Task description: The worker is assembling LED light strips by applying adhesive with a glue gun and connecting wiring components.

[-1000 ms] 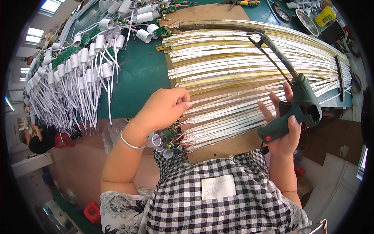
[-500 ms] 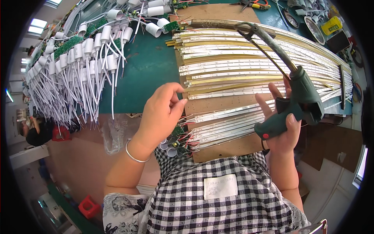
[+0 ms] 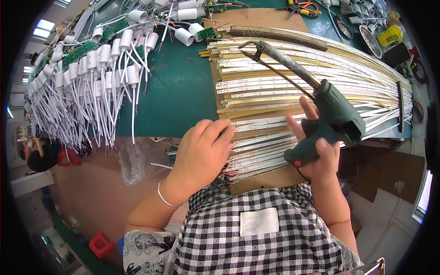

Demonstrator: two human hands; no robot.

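My left hand (image 3: 199,153) pinches the left end of a white LED strip (image 3: 259,124), with fingertips and thumb close together. In my right hand (image 3: 326,160) rests a dark green soldering gun (image 3: 338,112), its grip cradled by the thumb and palm while some fingers stretch out. The gun's metal barrel and thin feed tube point up and left, above the strips. More LED strips (image 3: 256,61) lie side by side on a brown board (image 3: 256,17). The nearer group (image 3: 266,156) has red and white wires at its left ends, partly hidden behind my left hand.
White lamp caps (image 3: 126,39) with long wires and green circuit boards (image 3: 77,55) are heaped on the green tabletop (image 3: 178,87). A wooden bar (image 3: 279,36) and a black bar (image 3: 400,105) lie across the strips. Pliers (image 3: 298,7) and a metal dish (image 3: 370,42) are at the back.
My left hand has moved right and nearer, and a strip it was by now sits closer to the near group. The soldering gun has shifted left and down with my right hand.
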